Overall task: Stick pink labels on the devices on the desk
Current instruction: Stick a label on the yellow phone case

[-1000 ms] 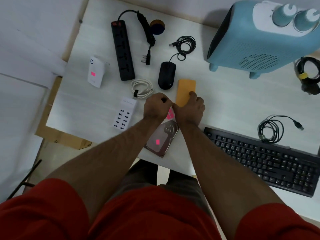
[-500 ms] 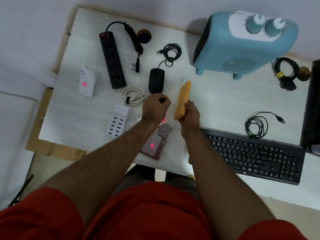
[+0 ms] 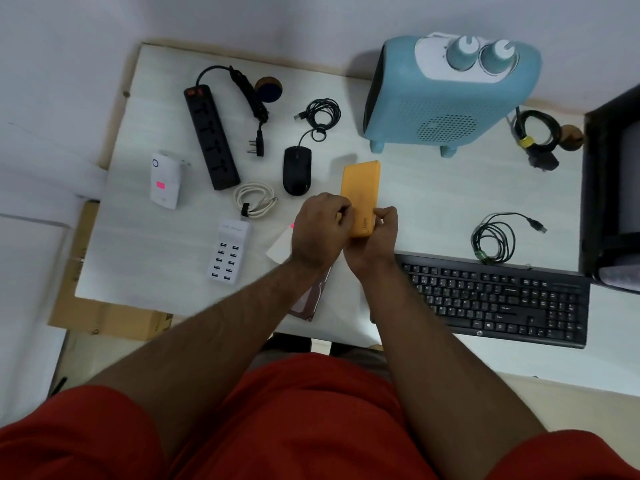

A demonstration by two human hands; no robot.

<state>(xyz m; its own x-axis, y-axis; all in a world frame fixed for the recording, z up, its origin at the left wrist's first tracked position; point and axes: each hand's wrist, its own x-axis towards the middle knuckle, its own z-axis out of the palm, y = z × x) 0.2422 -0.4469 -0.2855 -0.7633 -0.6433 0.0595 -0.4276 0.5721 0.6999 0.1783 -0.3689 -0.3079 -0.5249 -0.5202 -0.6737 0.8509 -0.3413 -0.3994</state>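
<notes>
An orange slab-shaped device (image 3: 360, 192) is held above the white desk (image 3: 433, 202), its flat face turned up. My right hand (image 3: 375, 242) grips its near end. My left hand (image 3: 320, 232) has curled fingertips pressed against the device's left edge; whether they pinch a label is hidden. The white label sheet (image 3: 280, 249) with a pink corner lies under my left hand. A hard drive (image 3: 310, 303) lies mostly hidden beneath my left forearm. The white adapter (image 3: 165, 181) at the left carries a pink label.
On the desk stand a black power strip (image 3: 211, 136), a black mouse (image 3: 297, 170), a white multi-port charger (image 3: 228, 254), a coiled white cable (image 3: 254, 199), a blue heater (image 3: 446, 95), a black keyboard (image 3: 495, 299) and coiled black cables (image 3: 493, 240). A dark monitor (image 3: 613, 188) is at the right edge.
The orange device went from lying flat to being lifted on edge, and now its face is turned up. My left hand moved right onto its edge.
</notes>
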